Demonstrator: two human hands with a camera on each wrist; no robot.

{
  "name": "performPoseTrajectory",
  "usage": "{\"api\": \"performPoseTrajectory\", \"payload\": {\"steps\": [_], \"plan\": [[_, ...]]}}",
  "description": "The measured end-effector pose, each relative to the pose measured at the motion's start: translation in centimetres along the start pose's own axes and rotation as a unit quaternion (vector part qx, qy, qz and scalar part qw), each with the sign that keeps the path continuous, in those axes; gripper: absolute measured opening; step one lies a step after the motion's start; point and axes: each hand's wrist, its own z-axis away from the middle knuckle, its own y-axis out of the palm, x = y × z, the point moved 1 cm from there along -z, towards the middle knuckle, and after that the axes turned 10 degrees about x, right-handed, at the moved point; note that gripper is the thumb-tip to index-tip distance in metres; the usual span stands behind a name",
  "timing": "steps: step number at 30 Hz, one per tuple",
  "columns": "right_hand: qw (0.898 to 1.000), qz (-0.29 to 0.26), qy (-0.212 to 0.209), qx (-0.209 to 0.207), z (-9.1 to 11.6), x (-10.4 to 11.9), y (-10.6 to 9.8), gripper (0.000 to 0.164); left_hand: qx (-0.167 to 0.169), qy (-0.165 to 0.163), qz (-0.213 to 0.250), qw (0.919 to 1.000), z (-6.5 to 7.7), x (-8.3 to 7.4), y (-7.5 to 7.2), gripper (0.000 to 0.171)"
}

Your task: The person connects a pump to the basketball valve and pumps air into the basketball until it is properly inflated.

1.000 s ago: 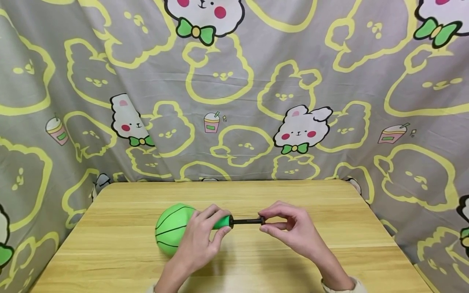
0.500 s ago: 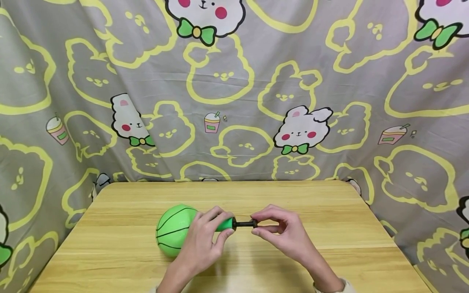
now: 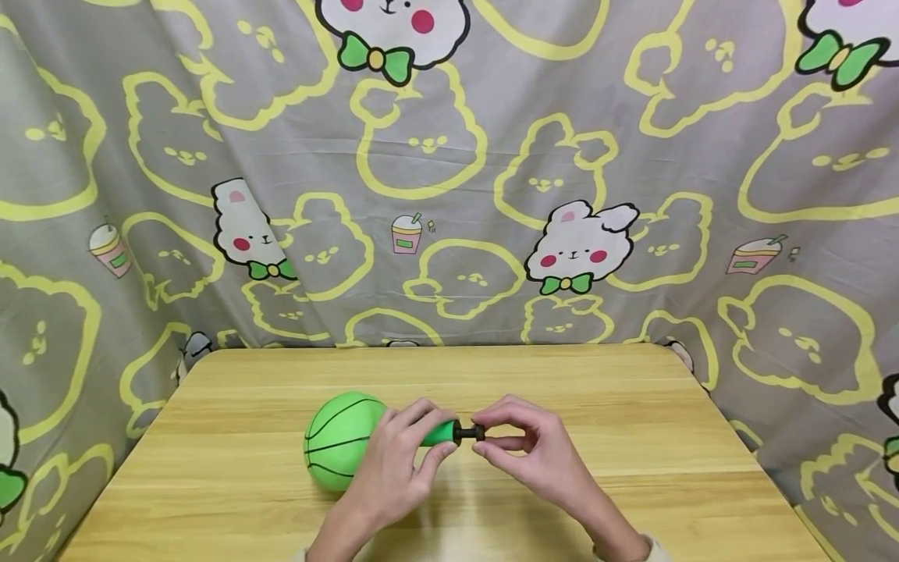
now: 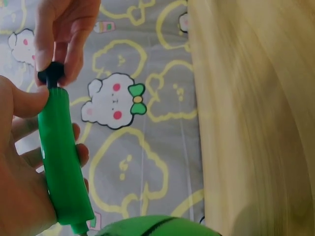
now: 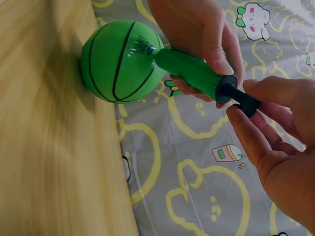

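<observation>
A green ball [image 3: 340,441] with black lines rests on the table, left of both hands. My left hand [image 3: 396,460] grips the green barrel of a small hand pump [image 5: 189,73], its fingers curled round it. The pump's nozzle end meets the ball where a small valve shows in the right wrist view. My right hand [image 3: 537,445] pinches the pump's black handle [image 4: 51,74] between thumb and fingers. A short stretch of black rod shows between handle and barrel. In the head view the left hand hides part of the ball and barrel.
The wooden table [image 3: 232,406] spreads under the hands, its far edge against a grey curtain [image 3: 463,187] printed with yellow outlines and white rabbits. The curtain also hangs on the left and right sides.
My right hand has moved left, pushing the handle toward the barrel, so much less rod shows. The left hand and the ball have shifted slightly right.
</observation>
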Motion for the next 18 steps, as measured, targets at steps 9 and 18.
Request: {"api": "performPoseTrajectory", "payload": {"steps": [9,18], "plan": [[1.000,0.016,0.014,0.004,0.1,0.6,-0.8,0.027,0.003,-0.004,0.004,1.0000,0.1,0.7,-0.4,0.021],[0.999,0.036,-0.002,0.001,0.3,1.3,-2.1,0.028,-0.004,-0.016,0.003,0.9999,0.2,1.5,-1.0,0.022]]}}
